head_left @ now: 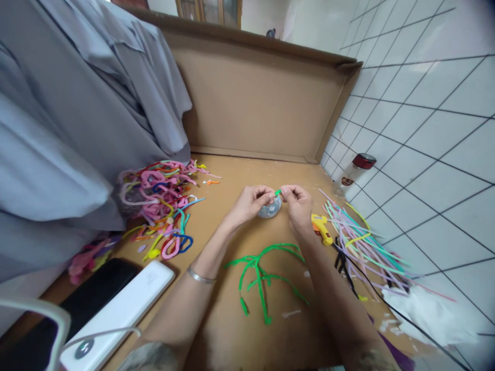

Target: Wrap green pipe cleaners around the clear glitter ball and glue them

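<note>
Between my fingertips is a short piece of green pipe cleaner (278, 192). My left hand (255, 202) pinches it from one side and my right hand (297, 203) from the other. Just beneath them a small round, clear container (270, 208) stands on the cardboard surface, partly covered by my left fingers; what it holds I cannot make out. Nearer to me, between my forearms, lies a branching shape of green pipe cleaners (257, 265) with several curved arms. A yellow glue gun (322, 229) rests beside my right wrist.
Tangled, mostly pink pipe cleaners (154, 190) are heaped at left below a grey cloth (96, 103). A white power bank (119, 314) lies near left. At right are straight pipe cleaners (359, 245), a red-lidded jar (353, 172), a black cord (390, 304) and white tissue (429, 312). Cardboard (255, 98) walls the back.
</note>
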A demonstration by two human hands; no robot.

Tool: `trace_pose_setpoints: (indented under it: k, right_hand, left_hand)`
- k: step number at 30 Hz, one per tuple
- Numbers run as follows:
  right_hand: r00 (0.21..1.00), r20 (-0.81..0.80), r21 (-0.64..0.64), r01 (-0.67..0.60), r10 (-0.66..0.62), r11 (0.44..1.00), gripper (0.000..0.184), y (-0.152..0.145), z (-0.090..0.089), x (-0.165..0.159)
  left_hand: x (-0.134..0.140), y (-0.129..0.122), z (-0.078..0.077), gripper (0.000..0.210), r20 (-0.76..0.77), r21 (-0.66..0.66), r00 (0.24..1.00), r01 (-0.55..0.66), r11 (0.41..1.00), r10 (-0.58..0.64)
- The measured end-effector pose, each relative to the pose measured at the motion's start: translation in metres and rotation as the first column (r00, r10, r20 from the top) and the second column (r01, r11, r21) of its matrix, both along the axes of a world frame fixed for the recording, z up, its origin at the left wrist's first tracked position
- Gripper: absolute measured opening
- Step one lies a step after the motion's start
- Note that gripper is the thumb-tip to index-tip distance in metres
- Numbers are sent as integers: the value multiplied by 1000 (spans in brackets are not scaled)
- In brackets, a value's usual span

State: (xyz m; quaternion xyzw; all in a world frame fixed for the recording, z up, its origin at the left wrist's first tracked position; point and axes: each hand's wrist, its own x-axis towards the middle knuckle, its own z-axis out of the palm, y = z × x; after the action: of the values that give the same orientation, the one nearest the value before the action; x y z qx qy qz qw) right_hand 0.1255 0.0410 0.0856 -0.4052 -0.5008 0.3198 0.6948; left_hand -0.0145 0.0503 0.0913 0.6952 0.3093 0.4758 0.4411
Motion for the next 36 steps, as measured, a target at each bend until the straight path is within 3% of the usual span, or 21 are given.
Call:
trace_pose_setpoints:
  k: [7, 14, 24, 31, 36]
  right_hand:
    - [1000, -9, 4, -22, 22, 1000, 26, -5, 5, 1]
    - [998, -5, -15, -60, 60, 998, 30, -2, 7, 8]
    - [1000, -6, 47, 24, -24, 999, 31, -6, 11, 7]
    - [1000, 11, 21, 24, -24, 1000, 33, -3, 10, 12]
    - [997, 49, 17, 60, -61, 998, 33, 0, 7, 14]
  left_hand:
    - [4, -1, -1, 28, 41, 37, 996, -76, 996, 75]
    - [-5, 0, 1, 40, 57, -123, 991, 127, 984, -120]
    - [1, -1, -1, 32, 70, -87, 998, 15, 996, -9]
    - [-3, -5, 6, 36, 60, -196, 989, 142, 970, -133]
    - [0, -4, 4, 24, 26, -231, 996, 95, 968, -91]
